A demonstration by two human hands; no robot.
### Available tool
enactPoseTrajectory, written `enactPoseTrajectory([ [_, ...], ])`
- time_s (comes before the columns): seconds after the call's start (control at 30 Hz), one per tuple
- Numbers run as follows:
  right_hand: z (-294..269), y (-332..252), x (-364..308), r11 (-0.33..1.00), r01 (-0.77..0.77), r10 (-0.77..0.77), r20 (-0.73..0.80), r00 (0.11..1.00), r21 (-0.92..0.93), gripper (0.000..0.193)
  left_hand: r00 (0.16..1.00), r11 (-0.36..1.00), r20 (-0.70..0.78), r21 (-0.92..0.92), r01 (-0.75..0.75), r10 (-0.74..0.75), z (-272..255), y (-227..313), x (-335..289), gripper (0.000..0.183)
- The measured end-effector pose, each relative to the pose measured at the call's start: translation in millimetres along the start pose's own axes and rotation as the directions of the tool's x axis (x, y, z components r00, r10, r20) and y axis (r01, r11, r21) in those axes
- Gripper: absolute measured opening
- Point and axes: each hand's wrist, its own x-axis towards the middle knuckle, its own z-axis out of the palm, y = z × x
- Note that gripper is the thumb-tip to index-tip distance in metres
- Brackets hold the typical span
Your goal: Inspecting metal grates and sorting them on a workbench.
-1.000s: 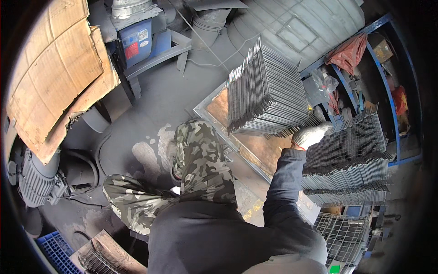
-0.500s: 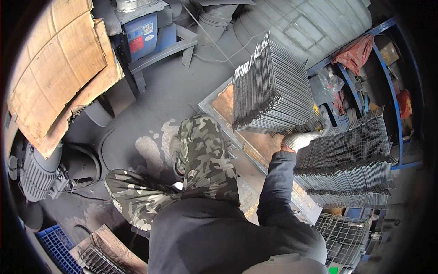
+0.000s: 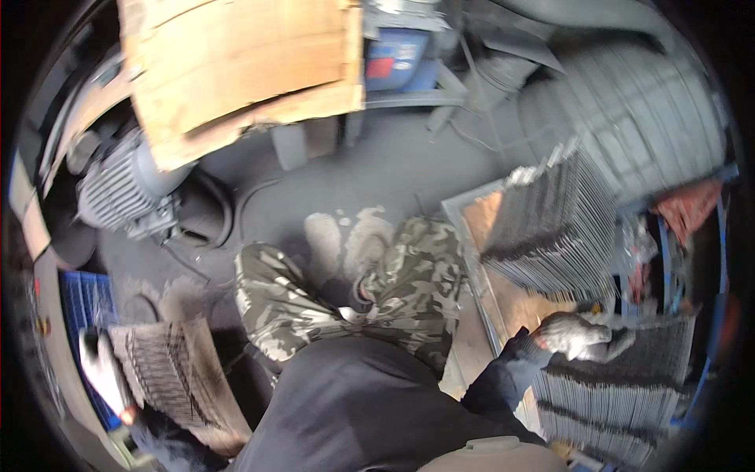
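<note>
My gloved hands are wide apart, one on either side of my body. My left hand (image 3: 104, 371) is between a blue plastic crate (image 3: 88, 295) and a tan board (image 3: 222, 397) bearing dark wire pieces (image 3: 167, 363). My right hand (image 3: 578, 337) is over the near end of a stack of thin metal panels (image 3: 605, 397), fingers pointing right. A second panel stack (image 3: 550, 224) stands just beyond it, with a narrow strip of brown tabletop (image 3: 515, 303) along its near side. The metal table edge (image 3: 470, 248) runs close by my right knee; the board's edge lies nearer my left side.

Ahead of my camouflage trousers (image 3: 417, 275), grey floor (image 3: 314, 185) with pale patches stretches toward a blue machine (image 3: 417, 71). A finned motor (image 3: 122, 189) and a large cardboard sheet (image 3: 244, 63) flank it at left, a ribbed grey tank (image 3: 625, 118) at right.

Blur smears both hands and the stacks; I cannot tell whether either hand grips anything. My right hand covers part of the near stack, and the dark fisheye rim cuts off the shelving (image 3: 720, 259) at far right.
</note>
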Motion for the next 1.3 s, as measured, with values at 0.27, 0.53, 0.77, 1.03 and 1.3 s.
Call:
enactPoseTrajectory([
  [0.27, -47, -295, -66, 0.101, -0.843, -0.517, 0.752, 0.409, 0.528, 0.077, 0.727, 0.718, 0.033, -0.195, -0.669, 0.686, 122, 267, -12, 0.019],
  [0.53, -29, -336, -123, 0.008, -0.871, -0.463, 0.770, -0.439, -0.492, 0.019, 0.749, 0.721, -0.076, -0.222, -0.656, 0.658, 194, 258, -24, 0.073],
  [0.77, 53, -303, -174, -0.066, -0.944, -0.477, 0.842, -0.254, -0.322, 0.026, 0.699, 0.445, 0.709, -0.656, 0.609, 0.088, 298, 216, -28, 0.043],
  [1.03, 102, -264, -177, 0.137, -0.897, -0.189, 0.878, -0.439, -0.419, 0.016, 0.700, 0.540, 0.699, -0.649, 0.536, 0.145, 369, 260, -28, 0.030],
  [1.3, 80, -370, -197, 0.084, -0.930, -0.393, 0.846, -0.361, -0.358, 0.015, 0.699, 0.308, 0.714, -0.657, 0.688, -0.038, 321, 207, -3, 0.027],
])
